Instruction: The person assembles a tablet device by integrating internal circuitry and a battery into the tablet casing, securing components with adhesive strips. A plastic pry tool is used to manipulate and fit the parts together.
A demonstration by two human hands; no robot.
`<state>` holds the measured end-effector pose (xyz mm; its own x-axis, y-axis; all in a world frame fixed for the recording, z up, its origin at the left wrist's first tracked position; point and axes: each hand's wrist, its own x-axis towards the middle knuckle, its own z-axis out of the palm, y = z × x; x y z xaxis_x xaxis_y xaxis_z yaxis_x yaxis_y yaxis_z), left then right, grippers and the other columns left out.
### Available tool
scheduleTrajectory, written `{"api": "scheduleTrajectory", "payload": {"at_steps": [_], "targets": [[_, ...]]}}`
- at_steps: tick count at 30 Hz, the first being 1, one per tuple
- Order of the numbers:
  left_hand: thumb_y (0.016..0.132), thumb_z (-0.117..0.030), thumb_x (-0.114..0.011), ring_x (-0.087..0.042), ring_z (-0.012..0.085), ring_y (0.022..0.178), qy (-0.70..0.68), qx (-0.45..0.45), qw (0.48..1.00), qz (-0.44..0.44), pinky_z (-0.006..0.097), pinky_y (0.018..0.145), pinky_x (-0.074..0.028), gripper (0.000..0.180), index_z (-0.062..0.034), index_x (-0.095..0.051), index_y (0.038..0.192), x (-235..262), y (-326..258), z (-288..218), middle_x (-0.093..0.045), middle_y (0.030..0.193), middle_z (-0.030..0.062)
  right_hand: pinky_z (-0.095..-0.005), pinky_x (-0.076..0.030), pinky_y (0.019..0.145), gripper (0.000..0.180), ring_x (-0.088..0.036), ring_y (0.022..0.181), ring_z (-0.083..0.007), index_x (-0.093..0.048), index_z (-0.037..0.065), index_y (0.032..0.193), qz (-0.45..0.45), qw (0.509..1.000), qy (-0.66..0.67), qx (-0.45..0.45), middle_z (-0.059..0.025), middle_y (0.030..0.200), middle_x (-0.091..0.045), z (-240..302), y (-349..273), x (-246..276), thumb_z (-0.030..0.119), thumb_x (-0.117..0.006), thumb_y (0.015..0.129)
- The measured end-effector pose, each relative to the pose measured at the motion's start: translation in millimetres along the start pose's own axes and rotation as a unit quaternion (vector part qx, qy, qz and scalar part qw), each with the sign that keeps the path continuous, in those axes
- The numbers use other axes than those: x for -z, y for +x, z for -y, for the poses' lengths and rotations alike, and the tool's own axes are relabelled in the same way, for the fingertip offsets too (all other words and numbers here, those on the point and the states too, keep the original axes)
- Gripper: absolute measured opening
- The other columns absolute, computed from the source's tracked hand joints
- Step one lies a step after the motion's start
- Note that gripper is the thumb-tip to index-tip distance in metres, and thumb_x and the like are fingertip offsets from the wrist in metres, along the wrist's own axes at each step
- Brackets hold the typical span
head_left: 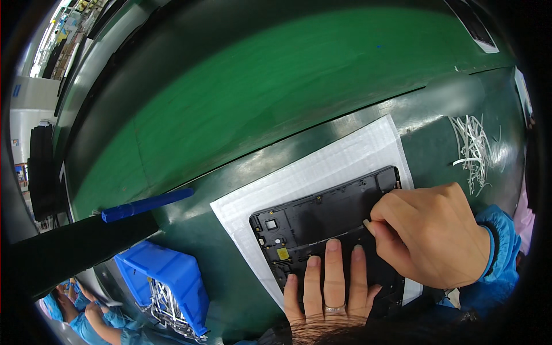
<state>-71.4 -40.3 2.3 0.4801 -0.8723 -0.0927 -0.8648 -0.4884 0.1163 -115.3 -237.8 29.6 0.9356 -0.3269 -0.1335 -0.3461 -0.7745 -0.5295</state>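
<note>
A black tablet-like housing [333, 215] with small fittings and a yellow square near its left end lies on a white padded sheet [310, 175]. My left hand [330, 293] rests flat on the housing's near part, fingers spread and a ring on one finger. At the housing's right side, my right hand [431, 236] is closed, thumb and forefinger pinched low against the surface. A thin pale line [330, 237] runs across the housing toward those fingertips. Whatever they hold is hidden.
A blue bin [167, 259] of pale strips stands left, with a long blue bar-shaped object [148, 204] beyond it. Loose white strips [474, 149] lie at right. Another dark device [474, 26] is at far right. A person's arms [98, 322] show at lower left.
</note>
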Motion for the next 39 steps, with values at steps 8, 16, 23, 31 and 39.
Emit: {"api": "scheduleTrajectory", "payload": {"at_steps": [8, 16, 23, 31, 39], "targets": [[0.105, -0.063, -0.041, -0.053, 0.0238, 0.128, 0.035, -0.009, 0.999, 0.002, 0.053, 0.113, -0.038, 0.056, -0.0267, -0.066, 0.14, -5, 8, 2, -0.058, 0.15, 0.0001, -0.0391, -0.046, 0.049, 0.016, -0.064, 0.057, -0.0291, -0.063, 0.003, 0.088, -0.001, 1.0, -0.006, -0.005, -0.0086, 0.069, -0.064, -4, -3, -1, 0.002, -0.076, 0.077], [0.102, -0.058, -0.046, -0.052, 0.0272, 0.132, 0.023, -0.018, 1.0, 0.002, 0.056, 0.115, -0.037, 0.054, -0.0256, -0.065, 0.141, -7, 5, 7, -0.056, 0.152, 0.0007, -0.0404, -0.047, 0.049, 0.015, -0.064, 0.058, -0.0276, -0.058, 0.006, 0.083, -0.026, 1.0, 0.003, -0.006, -0.0067, 0.065, -0.059, -3, -8, -9, 0.011, -0.072, 0.085], [0.099, -0.053, -0.049, -0.052, 0.0301, 0.136, 0.007, -0.033, 0.999, 0.012, 0.058, 0.116, -0.036, 0.054, -0.0246, -0.065, 0.142, -9, 11, 8, -0.055, 0.154, 0.0013, -0.0357, -0.046, 0.047, 0.015, -0.063, 0.052, -0.0228, -0.063, 0.004, 0.087, -0.006, 0.999, 0.038, -0.024, -0.0059, 0.067, -0.063, -5, -5, -1, 0.003, -0.077, 0.081], [0.095, -0.047, -0.054, -0.051, 0.0335, 0.14, -0.02, -0.06, 0.998, 0.012, 0.061, 0.117, -0.036, 0.054, -0.0234, -0.064, 0.143, -10, 13, 3, -0.053, 0.156, 0.0019, -0.0332, -0.048, 0.047, 0.015, -0.066, 0.051, -0.022, -0.064, 0.003, 0.078, 0.024, 0.995, 0.075, -0.06, -0.0067, 0.06, -0.064, -9, -8, 19, 0.008, -0.077, 0.085], [0.093, -0.042, -0.056, -0.05, 0.0366, 0.144, -0.039, -0.098, 0.994, 0.019, 0.064, 0.118, -0.035, 0.056, -0.0224, -0.062, 0.145, -7, 11, -3, -0.051, 0.159, 0.0021, -0.0391, -0.045, 0.045, 0.023, -0.06, 0.047, -0.0314, -0.063, 0.002, 0.074, 0.025, 0.996, 0.05, -0.065, -0.0118, 0.056, -0.06, -13, -12, 18, 0.012, -0.074, 0.091]]}}
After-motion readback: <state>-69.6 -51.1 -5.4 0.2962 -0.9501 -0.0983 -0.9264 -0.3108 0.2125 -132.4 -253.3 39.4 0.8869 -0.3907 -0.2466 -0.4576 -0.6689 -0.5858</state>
